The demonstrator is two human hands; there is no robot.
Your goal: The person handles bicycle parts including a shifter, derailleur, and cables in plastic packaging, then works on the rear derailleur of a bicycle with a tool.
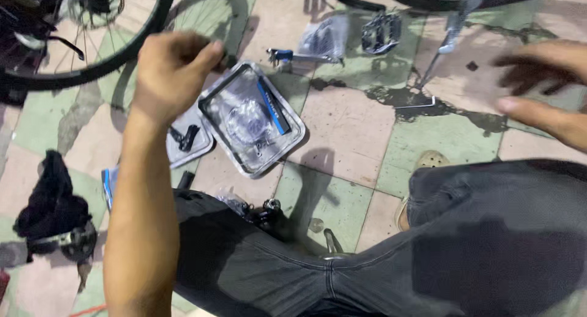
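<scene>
Below, two hands [174, 69], two metal trays [252, 118], one bicycle pedal [380, 32].

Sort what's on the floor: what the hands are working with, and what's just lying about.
In hand:
left hand closed beside the metal tray
right hand open, blurred, near the hex key

Lying about:
pedal
plastic bag
black rag
bicycle wheel

Dim, warm indoor light from above; soft shadows on floor tiles [348, 133]. Right hand [544, 90] badly motion-blurred, left hand [171, 72] slightly. Faint glare on plastic tray [293, 133] below left hand. Img grainy overall.
</scene>
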